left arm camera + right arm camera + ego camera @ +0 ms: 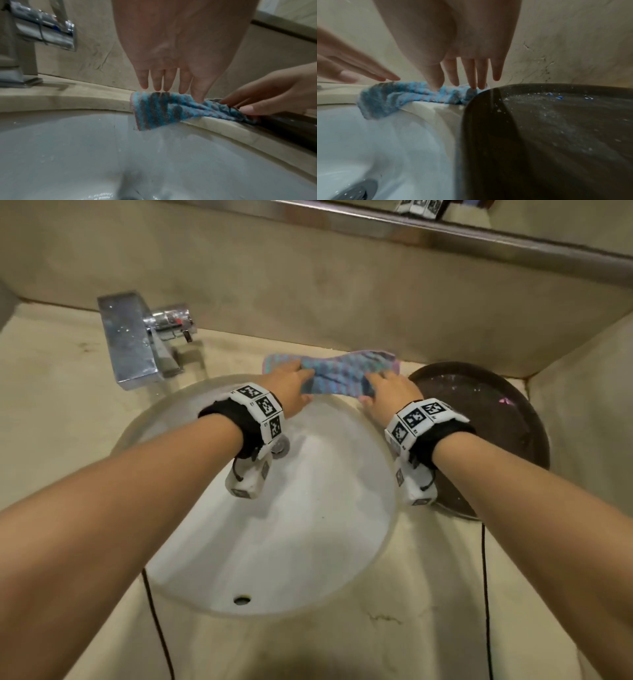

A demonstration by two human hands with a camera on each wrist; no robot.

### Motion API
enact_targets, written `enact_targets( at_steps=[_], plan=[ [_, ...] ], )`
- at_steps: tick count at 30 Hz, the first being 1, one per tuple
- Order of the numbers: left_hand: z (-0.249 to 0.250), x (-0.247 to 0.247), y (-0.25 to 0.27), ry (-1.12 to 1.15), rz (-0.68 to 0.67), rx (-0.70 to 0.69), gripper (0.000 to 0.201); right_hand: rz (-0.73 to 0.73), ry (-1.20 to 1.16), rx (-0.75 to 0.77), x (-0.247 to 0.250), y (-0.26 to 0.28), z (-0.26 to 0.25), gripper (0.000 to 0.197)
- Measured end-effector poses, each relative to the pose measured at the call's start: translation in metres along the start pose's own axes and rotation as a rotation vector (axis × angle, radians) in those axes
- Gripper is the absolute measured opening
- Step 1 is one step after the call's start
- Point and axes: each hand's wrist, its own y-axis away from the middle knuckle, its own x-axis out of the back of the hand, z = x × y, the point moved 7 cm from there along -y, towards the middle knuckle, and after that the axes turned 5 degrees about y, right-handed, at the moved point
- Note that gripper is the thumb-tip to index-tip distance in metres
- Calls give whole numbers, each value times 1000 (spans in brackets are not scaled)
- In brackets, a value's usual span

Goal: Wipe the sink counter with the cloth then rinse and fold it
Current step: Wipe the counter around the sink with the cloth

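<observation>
A blue and grey striped cloth [337, 373] lies crumpled on the beige counter [61, 392] behind the white sink [308, 535], one corner hanging over the basin rim. My left hand [291, 383] rests on the cloth's left part with straight fingers [159, 81]. My right hand [387, 392] presses the cloth's right part, its fingers [471, 75] straight too. In the wrist views the cloth [164, 108] [399, 97] shows bunched folds between both hands.
A chrome faucet [137, 337] stands at the back left of the sink. A dark round basin [489, 419] holding water sits right of the sink, close to my right hand. A stone wall [342, 285] rises just behind the cloth. The drain [281, 446] lies under my left wrist.
</observation>
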Motion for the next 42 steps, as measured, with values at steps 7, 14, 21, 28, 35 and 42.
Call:
enact_targets(
  at_steps=[7,14,21,28,35,42],
  plan=[
    [-5,-16,-16,-60,-60,78,58,-26,102,74,-15,-19,-7,55],
    [-25,-7,-24,-41,-68,109,56,-64,79,76,-13,-28,-27,50],
    [-74,11,-14,-24,9,158,58,-106,121,147,-5,-33,-80,57],
    [-124,10,-2,-55,83,299,76,-151,118,229,-7,-51,-135,64],
    [-126,8,2,-58,99,288,79,-180,152,241,-10,-54,-143,73],
    [-116,4,1,-77,77,300,85,-194,121,228,-11,-43,-118,72]
  ],
)
